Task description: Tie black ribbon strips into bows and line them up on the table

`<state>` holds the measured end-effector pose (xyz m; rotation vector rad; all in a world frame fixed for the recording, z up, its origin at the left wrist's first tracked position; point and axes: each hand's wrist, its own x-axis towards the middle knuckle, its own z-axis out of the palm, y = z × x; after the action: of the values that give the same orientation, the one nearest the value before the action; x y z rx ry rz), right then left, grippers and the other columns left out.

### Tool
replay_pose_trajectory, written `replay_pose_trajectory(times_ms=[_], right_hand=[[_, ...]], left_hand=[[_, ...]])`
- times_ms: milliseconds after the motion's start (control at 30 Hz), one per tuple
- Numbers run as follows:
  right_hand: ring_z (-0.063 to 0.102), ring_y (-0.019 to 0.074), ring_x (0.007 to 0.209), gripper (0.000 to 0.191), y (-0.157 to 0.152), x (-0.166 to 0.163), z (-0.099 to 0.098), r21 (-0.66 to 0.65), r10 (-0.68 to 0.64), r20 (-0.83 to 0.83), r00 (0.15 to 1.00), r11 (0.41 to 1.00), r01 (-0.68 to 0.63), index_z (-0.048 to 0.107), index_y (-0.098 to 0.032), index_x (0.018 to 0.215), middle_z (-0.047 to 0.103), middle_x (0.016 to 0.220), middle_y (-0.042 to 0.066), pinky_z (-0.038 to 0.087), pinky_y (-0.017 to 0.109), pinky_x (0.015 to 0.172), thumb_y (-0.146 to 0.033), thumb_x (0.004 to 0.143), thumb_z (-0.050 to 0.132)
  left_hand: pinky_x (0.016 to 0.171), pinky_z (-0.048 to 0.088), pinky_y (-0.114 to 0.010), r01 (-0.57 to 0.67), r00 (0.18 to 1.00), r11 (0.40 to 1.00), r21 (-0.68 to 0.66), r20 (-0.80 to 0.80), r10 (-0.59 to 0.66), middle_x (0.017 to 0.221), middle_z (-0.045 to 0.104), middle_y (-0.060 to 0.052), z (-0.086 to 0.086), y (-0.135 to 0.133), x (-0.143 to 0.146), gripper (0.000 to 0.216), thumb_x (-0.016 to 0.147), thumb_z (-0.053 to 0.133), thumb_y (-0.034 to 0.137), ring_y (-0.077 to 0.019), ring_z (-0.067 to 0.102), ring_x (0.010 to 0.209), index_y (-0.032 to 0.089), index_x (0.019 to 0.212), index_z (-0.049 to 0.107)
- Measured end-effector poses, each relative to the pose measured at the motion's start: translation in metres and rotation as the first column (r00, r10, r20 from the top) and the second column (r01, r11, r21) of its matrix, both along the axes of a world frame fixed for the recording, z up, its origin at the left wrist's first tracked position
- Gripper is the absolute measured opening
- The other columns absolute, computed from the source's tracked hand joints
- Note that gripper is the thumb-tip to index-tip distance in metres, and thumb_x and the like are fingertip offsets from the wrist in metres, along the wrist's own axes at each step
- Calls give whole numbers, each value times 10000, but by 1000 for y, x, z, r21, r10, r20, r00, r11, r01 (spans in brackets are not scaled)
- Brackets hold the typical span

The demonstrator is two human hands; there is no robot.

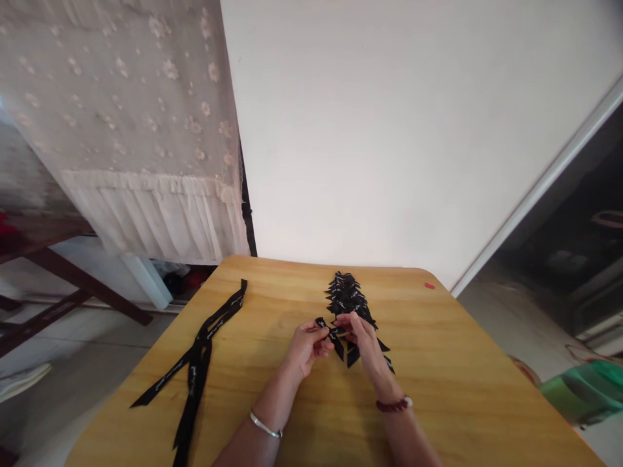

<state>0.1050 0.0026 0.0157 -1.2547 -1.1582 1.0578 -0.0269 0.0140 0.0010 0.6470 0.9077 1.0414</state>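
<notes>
Both my hands meet over the middle of a wooden table. My left hand pinches one side of a small black ribbon bow, and my right hand pinches its other side; the bow's tails hang down between them. Just beyond my fingers lies a heap of finished black bows. Several long black ribbon strips with pale print lie spread out to the left. A silver bangle is on my left wrist, and a dark red bead bracelet is on my right wrist.
A tiny red object rests near the table's far right corner. A white wall rises behind the table. A lace curtain hangs at the left, above a dark wooden frame. A green container stands on the floor at the right.
</notes>
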Motion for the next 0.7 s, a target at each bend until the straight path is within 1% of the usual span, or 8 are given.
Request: replay_pose_trajectory(times_ms=[67,133,233,300,367,467,567,700], right_hand=[[581,182,731,477,-1,-1,1,-5,18,-7,1000,1000,-18,633,-150,772,644,791,81,429,249,615,-567,738,404],[573,164,673,443,-2,-3,1,15,42,11,999,999,-42,629,-149,755,634,750,64,428,241,591,-550,725,443],[542,138,609,333,-2,-6,1,74,82,58,995,994,-86,607,-156,735,596,660,22,421,228,572,-479,686,538],[516,129,585,263,0,-7,-1,114,84,99,992,989,-95,588,-158,712,570,622,5,413,224,560,-414,655,591],[479,118,545,207,2,-7,-3,141,54,151,987,987,-76,564,-159,655,535,576,-9,393,219,525,-364,654,592],[428,105,494,187,4,-6,-8,159,12,214,977,986,-47,532,-161,595,487,519,-25,356,213,477,-328,677,559],[434,108,499,177,4,-6,-11,155,15,238,971,986,-53,544,-159,622,508,536,-16,358,214,479,-323,689,543],[441,112,489,186,3,-7,-12,141,21,273,962,988,-62,561,-157,639,529,542,-7,355,213,463,-331,697,534]], left_hand=[[299,370,-140,-33,999,999,-10,21,33,518,591,3,0,1,-1,182,555,678,176,-92,549,380,114,658,542],[294,370,-139,-45,998,999,-16,39,46,534,597,-1,0,2,-1,180,559,676,175,-88,546,374,112,664,544],[290,375,-142,-71,996,997,-31,53,73,528,592,2,0,2,-2,175,561,673,172,-91,546,369,111,659,542],[289,377,-144,-83,995,996,-36,59,85,521,586,8,-1,2,-1,179,558,677,172,-98,552,375,115,654,537],[288,375,-146,-82,994,996,-33,63,84,518,582,13,-1,2,-1,186,552,685,172,-104,558,379,118,651,536],[310,394,-147,-63,995,998,-26,75,64,513,574,14,-1,1,0,170,561,683,166,-104,566,397,107,660,559],[335,412,-149,-48,996,999,-19,75,49,543,589,-4,0,1,0,151,584,668,155,-99,572,417,89,697,593],[306,382,-144,-72,996,997,-26,56,73,527,585,0,1,1,-1,118,598,656,143,-96,561,392,91,684,593]])
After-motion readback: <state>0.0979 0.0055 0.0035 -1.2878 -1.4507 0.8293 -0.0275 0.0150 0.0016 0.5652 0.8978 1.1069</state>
